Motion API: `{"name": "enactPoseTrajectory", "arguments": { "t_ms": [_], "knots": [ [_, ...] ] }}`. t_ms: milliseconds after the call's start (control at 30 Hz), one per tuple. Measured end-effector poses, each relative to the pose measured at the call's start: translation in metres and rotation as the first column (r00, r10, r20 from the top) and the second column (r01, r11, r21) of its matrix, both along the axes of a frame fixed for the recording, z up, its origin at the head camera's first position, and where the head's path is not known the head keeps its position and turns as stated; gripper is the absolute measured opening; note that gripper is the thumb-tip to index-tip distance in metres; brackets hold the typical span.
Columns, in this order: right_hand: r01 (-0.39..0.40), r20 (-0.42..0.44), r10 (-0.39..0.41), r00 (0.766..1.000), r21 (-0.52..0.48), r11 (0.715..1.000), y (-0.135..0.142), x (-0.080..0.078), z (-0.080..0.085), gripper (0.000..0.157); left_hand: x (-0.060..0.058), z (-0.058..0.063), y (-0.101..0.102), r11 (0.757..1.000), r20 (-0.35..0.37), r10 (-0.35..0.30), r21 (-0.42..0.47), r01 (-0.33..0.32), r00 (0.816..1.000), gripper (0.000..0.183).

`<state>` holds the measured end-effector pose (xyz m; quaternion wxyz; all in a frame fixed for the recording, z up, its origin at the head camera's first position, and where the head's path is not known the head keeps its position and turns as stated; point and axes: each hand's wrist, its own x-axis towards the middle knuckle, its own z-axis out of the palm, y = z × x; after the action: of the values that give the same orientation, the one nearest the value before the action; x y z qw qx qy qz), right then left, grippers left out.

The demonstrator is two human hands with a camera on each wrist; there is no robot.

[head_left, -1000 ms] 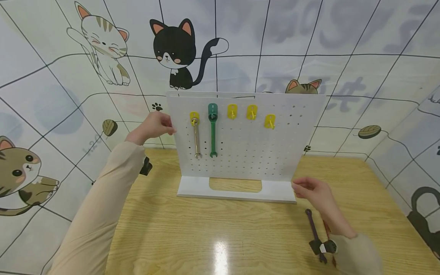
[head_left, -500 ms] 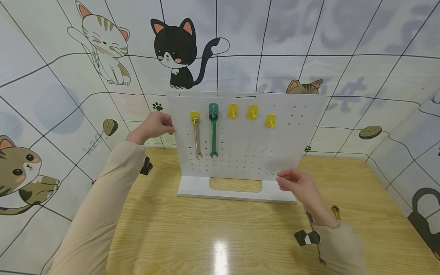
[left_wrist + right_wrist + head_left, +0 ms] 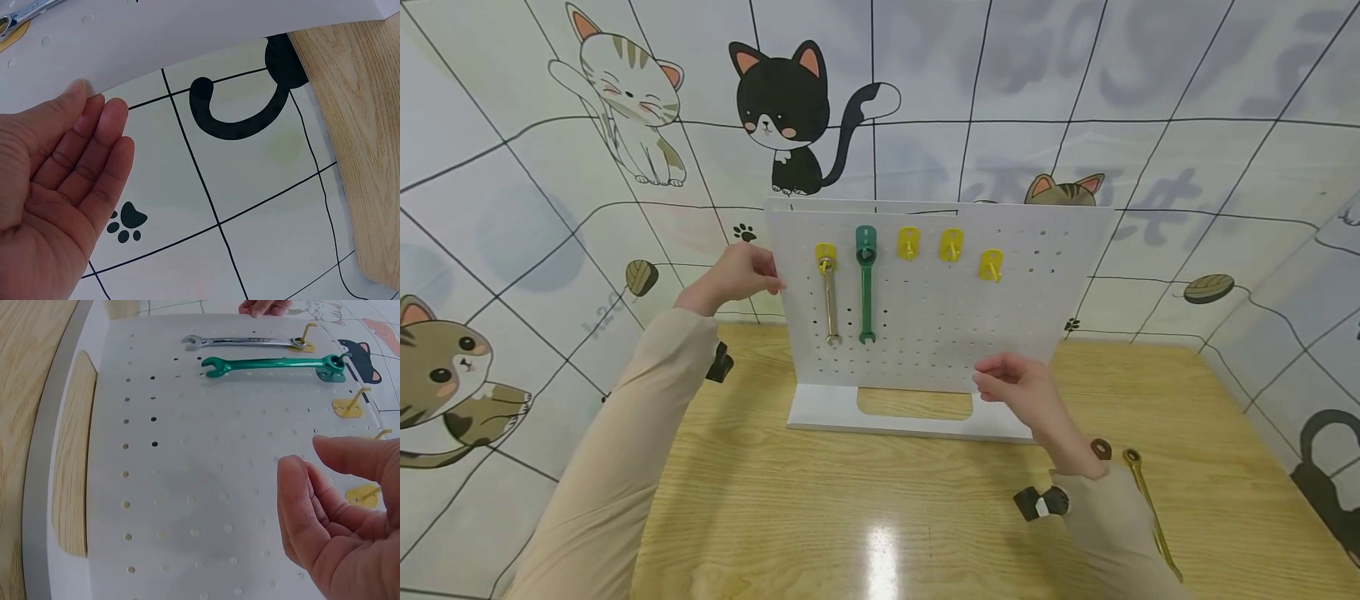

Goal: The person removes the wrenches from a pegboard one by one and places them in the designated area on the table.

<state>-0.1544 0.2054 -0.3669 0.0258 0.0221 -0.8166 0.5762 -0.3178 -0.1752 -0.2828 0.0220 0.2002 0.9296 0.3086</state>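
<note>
A white pegboard (image 3: 940,333) stands upright on its base. My left hand (image 3: 741,273) pinches its left edge between thumb and fingers. A silver wrench (image 3: 830,304) hangs from a yellow hook (image 3: 825,252), and a green wrench (image 3: 867,300) hangs beside it from a green hook (image 3: 866,237). Further right sit bare yellow hooks, such as the middle one (image 3: 951,244). My right hand (image 3: 1026,396) hovers before the lower right of the board, holding nothing. In the right wrist view its thumb and loosely bent fingers (image 3: 294,487) stand apart.
On the wooden table (image 3: 850,508) at right lies a gold wrench (image 3: 1150,500). The ring end of a reddish-brown wrench (image 3: 1101,449) shows beside my right forearm, which hides the rest. A wall printed with cats (image 3: 790,108) rises close behind the board.
My right hand has moved left from beside the board's lower right corner to in front of it. That uncovers the gold wrench and covers the purple one. My left hand stays put.
</note>
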Motion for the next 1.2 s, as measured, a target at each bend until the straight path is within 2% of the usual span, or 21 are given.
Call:
{"name": "enactPoseTrajectory", "arguments": {
  "t_ms": [400,667,967,1200],
  "knots": [
    [-0.048,0.011,0.048,0.999,-0.017,0.999,-0.025,-0.011,0.001,0.024,-0.001,0.0,-0.002,1.0,-0.001,-0.007,0.009,0.007,1.0,0.008],
    [-0.085,0.006,0.085,0.996,-0.077,0.993,-0.041,-0.02,0.001,0.023,-0.001,0.0,-0.002,1.0,-0.009,-0.009,0.005,0.009,1.0,0.009],
    [-0.089,-0.005,0.089,0.996,-0.052,0.995,-0.061,-0.033,0.004,0.024,-0.001,-0.001,-0.003,1.0,-0.014,-0.014,0.007,0.014,1.0,0.009],
    [-0.108,-0.005,0.108,0.994,-0.143,0.984,-0.076,-0.042,0.009,0.03,-0.001,0.0,-0.002,1.0,-0.017,-0.01,0.007,0.01,1.0,0.008]
  ]
}}
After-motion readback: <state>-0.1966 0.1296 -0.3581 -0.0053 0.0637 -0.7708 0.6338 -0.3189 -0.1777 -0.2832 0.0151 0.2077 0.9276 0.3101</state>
